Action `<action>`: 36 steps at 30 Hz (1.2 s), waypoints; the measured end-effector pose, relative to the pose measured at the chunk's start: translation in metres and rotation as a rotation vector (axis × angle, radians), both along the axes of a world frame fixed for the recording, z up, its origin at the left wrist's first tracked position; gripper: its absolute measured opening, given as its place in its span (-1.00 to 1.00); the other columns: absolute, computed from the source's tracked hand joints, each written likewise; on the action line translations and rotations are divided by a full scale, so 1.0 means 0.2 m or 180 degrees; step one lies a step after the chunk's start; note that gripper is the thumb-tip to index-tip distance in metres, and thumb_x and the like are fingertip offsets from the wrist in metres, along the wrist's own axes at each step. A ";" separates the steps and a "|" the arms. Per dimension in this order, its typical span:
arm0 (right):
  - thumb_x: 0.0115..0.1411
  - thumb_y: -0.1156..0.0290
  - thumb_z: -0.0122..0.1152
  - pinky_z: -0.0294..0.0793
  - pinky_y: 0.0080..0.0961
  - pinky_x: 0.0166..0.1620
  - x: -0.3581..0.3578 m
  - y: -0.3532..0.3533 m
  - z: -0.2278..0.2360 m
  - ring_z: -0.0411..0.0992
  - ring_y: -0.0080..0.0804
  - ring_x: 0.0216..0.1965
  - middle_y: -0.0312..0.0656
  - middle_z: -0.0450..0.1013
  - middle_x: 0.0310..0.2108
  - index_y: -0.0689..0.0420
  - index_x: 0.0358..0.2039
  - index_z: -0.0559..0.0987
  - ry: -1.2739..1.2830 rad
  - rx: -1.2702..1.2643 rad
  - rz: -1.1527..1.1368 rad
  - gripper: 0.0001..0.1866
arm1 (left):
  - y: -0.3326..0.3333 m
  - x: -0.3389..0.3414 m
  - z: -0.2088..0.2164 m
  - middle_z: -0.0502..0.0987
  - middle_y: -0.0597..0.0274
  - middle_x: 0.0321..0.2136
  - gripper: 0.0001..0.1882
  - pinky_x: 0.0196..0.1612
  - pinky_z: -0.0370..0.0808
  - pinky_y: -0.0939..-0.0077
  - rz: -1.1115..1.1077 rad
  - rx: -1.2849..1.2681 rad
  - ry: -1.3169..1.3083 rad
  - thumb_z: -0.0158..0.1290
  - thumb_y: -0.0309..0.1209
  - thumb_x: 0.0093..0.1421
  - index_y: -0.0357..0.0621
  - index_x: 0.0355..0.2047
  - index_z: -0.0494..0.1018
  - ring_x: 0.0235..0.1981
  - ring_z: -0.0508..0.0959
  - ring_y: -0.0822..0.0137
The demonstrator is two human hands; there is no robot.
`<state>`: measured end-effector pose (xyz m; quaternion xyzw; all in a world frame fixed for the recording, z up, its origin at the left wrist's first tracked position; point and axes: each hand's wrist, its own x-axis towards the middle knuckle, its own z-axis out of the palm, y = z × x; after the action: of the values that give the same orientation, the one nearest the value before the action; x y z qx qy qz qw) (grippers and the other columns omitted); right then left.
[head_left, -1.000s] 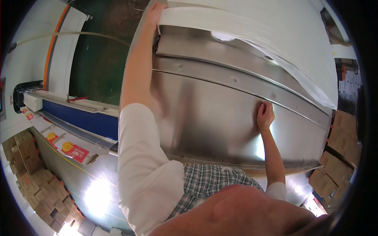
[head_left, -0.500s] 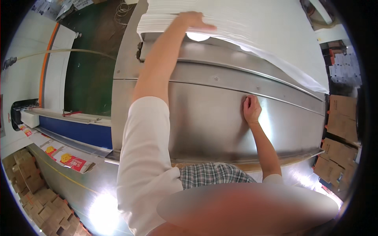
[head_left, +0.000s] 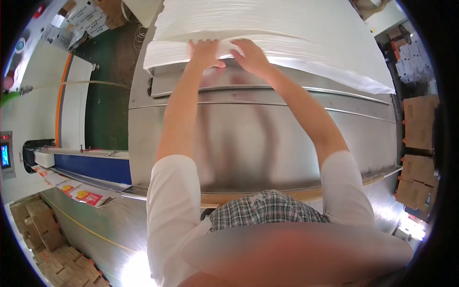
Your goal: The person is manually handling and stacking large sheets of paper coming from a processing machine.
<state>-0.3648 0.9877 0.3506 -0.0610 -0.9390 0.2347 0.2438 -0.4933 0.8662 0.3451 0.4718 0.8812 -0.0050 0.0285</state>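
A broad stack of thin, soft white sheets point(head_left: 267, 24) lies across the far part of a steel table, its layered edge towards me. My left hand point(head_left: 205, 53) grips the front edge of this stack, fingers over the top and thumb below. Right beside it, my right hand point(head_left: 249, 57) holds the same edge, fingers and thumb bent round the white layers. Between the two hands the layers are bunched and slightly lifted. How many layers each hand holds is hidden.
The bare steel tabletop point(head_left: 229, 148) lies between me and the stack. To the left are a blue conveyor belt point(head_left: 91, 168), red-and-white printed packs point(head_left: 88, 196) and a white machine with a small screen point(head_left: 5, 155). Cardboard boxes point(head_left: 418, 124) stand at the right.
My right hand has moved from the steel surface up to the stack's edge, beside my left hand. The view has shifted, and the layers near my hands are more bunched.
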 end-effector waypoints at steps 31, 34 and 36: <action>-0.37 0.41 0.40 0.07 -0.09 0.17 2.38 3.76 0.05 -0.04 0.05 0.17 -0.10 0.01 0.16 -0.15 0.15 0.11 -0.1939 0.0430 0.0870 0.00 | -0.02 -0.16 -0.19 0.22 0.08 0.03 -0.01 0.09 0.22 0.22 0.1270 -0.0897 0.0013 0.27 -0.53 -0.44 0.02 0.09 0.07 0.07 0.23 0.04; -0.35 0.42 0.39 0.07 -0.07 0.16 2.03 3.41 0.03 0.00 0.05 0.14 -0.12 -0.05 0.18 -0.15 0.15 0.10 -0.3745 0.0504 -0.2166 0.00 | -0.20 -0.14 -0.04 0.27 0.07 -0.01 -0.11 0.07 0.23 0.21 0.1258 -0.0704 0.0157 0.27 -0.53 -0.43 0.01 0.02 0.18 0.04 0.26 0.01; -0.35 0.40 0.39 0.09 -0.09 0.16 2.21 3.53 -0.06 0.04 0.06 0.11 -0.10 0.01 0.15 -0.13 0.12 0.16 -0.3452 0.0628 -0.2122 -0.06 | -0.22 -0.17 -0.08 0.26 0.03 0.01 -0.14 0.06 0.23 0.22 0.0856 -0.0395 0.0341 0.26 -0.51 -0.42 -0.04 0.01 0.19 0.03 0.27 -0.02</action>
<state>0.0766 1.6939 0.3376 -0.4367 -0.8768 -0.0053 -0.2012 -0.5266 0.8231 0.3297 0.3460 0.9347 -0.0807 0.0110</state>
